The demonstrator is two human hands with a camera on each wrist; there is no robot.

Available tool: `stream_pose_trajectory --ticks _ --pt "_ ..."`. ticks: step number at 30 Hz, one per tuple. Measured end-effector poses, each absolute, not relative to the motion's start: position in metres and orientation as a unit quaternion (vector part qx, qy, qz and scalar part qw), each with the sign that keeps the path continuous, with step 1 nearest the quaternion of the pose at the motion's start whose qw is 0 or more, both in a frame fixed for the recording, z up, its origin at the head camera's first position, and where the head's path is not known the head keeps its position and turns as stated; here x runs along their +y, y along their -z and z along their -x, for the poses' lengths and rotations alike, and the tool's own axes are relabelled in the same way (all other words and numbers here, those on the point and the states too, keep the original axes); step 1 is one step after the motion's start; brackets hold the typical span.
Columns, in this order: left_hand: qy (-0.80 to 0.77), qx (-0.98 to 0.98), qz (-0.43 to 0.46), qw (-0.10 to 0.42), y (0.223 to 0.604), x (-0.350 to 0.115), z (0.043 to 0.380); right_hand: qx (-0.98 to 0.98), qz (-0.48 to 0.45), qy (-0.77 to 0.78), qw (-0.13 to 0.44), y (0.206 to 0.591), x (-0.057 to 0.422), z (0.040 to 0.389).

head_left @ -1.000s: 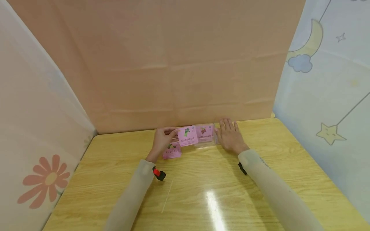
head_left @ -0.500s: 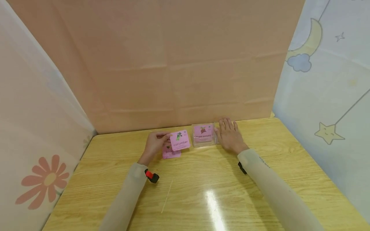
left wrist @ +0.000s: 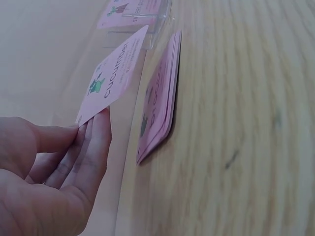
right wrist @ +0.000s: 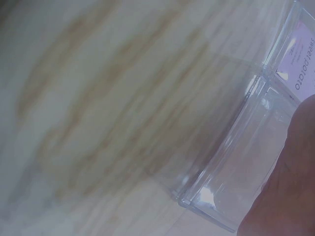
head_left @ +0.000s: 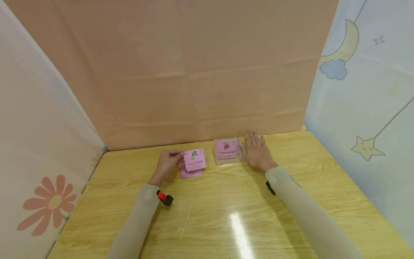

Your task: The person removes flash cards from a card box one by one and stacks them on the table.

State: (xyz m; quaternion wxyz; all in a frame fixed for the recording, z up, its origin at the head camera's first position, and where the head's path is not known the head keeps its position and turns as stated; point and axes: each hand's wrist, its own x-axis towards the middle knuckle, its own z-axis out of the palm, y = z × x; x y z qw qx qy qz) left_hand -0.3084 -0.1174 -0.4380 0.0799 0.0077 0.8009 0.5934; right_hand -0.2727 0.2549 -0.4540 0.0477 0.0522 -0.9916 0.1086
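My left hand (head_left: 166, 166) pinches the pink cucumber card (head_left: 195, 159) by its left edge, thumb on one face and fingers behind. Below that card lies a small stack of pink broccoli cards (left wrist: 160, 98) on the table, apart from the held card in the left wrist view. To the right stands a clear plastic holder (right wrist: 236, 152) with a sweet potato card (head_left: 226, 146) inside it. My right hand (head_left: 258, 154) lies with straight fingers at the holder's right end, the thumb side against the clear plastic.
The wooden table (head_left: 226, 201) ends at the back against an orange-brown cloth (head_left: 194, 72). Printed curtains stand on both sides, a flower (head_left: 53, 205) on the left one and a star (head_left: 368, 148) on the right one.
My left hand has drawn the cucumber card leftward, away from the holder and over the broccoli stack. The sweet potato card now shows in full. The right hand has stayed in place.
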Motion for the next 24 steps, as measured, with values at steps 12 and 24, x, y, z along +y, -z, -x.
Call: stream_pose_trajectory --ticks 12,24 --pt "-0.608 0.788 0.005 0.101 0.451 -0.136 0.314 -0.992 -0.052 -0.108 0.045 0.452 0.253 0.272" --pt "-0.584 0.804 0.003 0.114 0.453 -0.135 0.314 -0.99 -0.051 -0.118 0.049 0.454 0.255 0.273"
